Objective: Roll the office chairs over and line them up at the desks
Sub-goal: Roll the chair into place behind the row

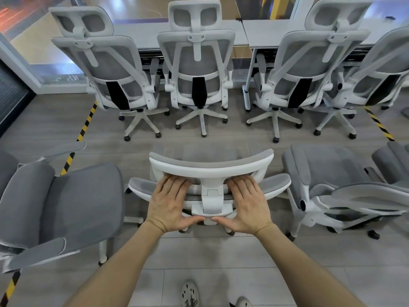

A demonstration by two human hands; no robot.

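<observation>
White-framed chair point(211, 171) under flat left hand point(170, 202) and right hand point(245, 202)

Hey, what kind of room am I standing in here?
Most likely an office or meeting room: grey mesh office chairs lined up at long grey desks, more chairs beside you, and yellow-black tape on the floor.

No legible text, label or number on chairs point(195, 69) or desks point(137, 34).
</observation>
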